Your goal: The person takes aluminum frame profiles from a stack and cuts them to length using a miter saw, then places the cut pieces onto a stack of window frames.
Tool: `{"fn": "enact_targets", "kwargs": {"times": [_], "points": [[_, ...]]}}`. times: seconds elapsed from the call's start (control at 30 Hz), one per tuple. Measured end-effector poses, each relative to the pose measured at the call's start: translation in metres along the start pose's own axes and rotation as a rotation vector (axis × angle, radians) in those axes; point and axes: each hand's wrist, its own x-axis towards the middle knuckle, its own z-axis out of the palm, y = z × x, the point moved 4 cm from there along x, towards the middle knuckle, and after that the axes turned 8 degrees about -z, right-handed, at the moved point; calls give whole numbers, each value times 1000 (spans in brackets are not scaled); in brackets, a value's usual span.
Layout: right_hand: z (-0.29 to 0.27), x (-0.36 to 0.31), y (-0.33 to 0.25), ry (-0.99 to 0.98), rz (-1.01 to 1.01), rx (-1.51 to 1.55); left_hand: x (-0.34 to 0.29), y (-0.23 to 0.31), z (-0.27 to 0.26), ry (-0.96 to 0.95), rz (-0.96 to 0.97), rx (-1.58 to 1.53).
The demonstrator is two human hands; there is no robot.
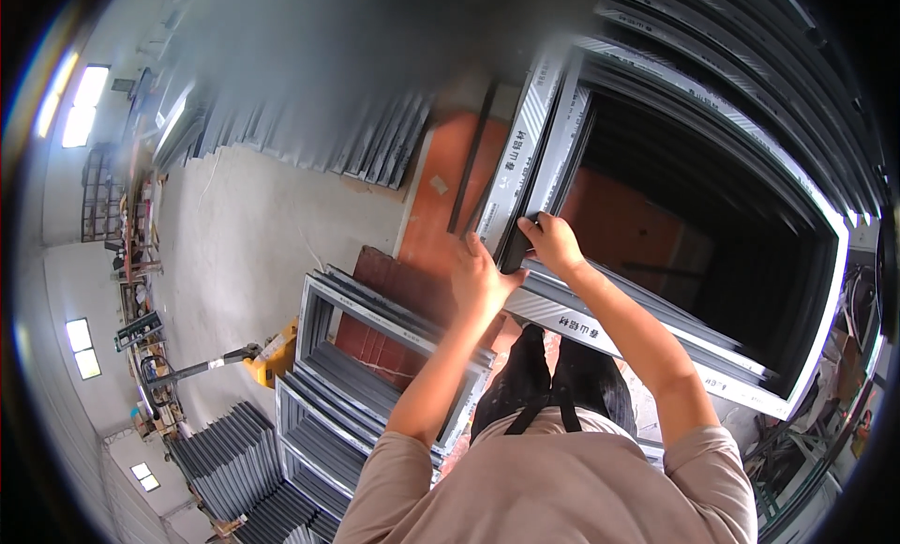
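In front of me stands a stack of dark grey rectangular metal window frames, faced with white printed film. At its near left corner, my left hand is closed round the outer upright bar, thumb to the right and fingers partly hidden behind the bar. My right hand lies just beside it, fingers bent over the adjoining inner bar at the same corner. A narrow dark gap runs between the two bars. Whether the right fingertips hold anything smaller is hidden.
More stacked frames stand at my lower left, close to my left forearm. Behind them is a yellow pallet truck with a long handle. Grey profiles stand in rows farther off. An orange-red board lies beneath.
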Motion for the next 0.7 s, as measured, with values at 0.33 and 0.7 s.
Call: {"fn": "enact_targets", "kwargs": {"times": [0.33, 0.7], "points": [[6, 2, 2, 41, -17, 68, 5, 2, 4, 154, -47, 20], [20, 15, 26, -55, 55, 13, 10, 5, -13, -51, -78, -22]]}}
